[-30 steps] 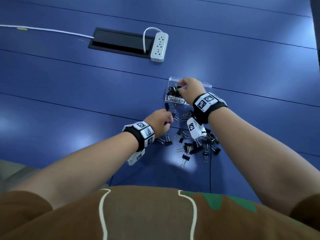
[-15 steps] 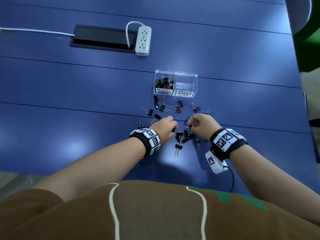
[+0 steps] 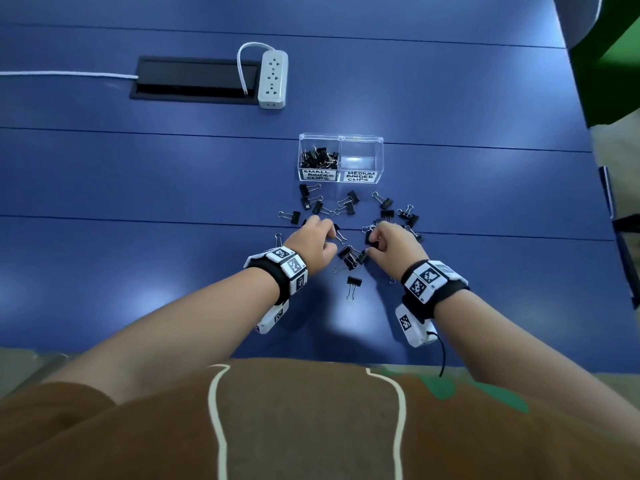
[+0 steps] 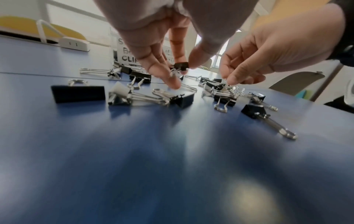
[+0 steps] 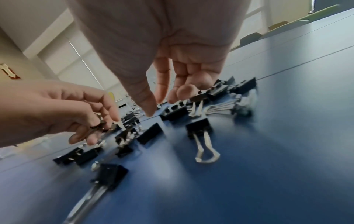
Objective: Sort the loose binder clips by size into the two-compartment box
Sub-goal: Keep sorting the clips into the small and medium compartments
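A clear two-compartment box (image 3: 341, 138) stands on the blue table. Its left side, labelled small binder clips (image 3: 318, 157), holds several black clips. Its right side, labelled medium (image 3: 361, 176), shows none. Loose black binder clips (image 3: 348, 206) of two sizes lie scattered between the box and my hands. My left hand (image 3: 330, 237) pinches a small black clip (image 4: 181, 66) between thumb and fingertips, just above the table. My right hand (image 3: 372, 245) hovers over a cluster of clips (image 5: 174, 111), fingers pointing down and holding nothing.
A white power strip (image 3: 273, 79) and a black cable hatch (image 3: 194, 79) sit far back on the left, with a white cord (image 3: 69, 75) running left. The table's right edge (image 3: 588, 140) borders a green chair (image 3: 609, 64). A single clip (image 3: 353, 285) lies nearest me.
My right hand has come back from the box's left compartment to the pile of loose clips. My left hand stayed at the pile, now pinching a small clip.
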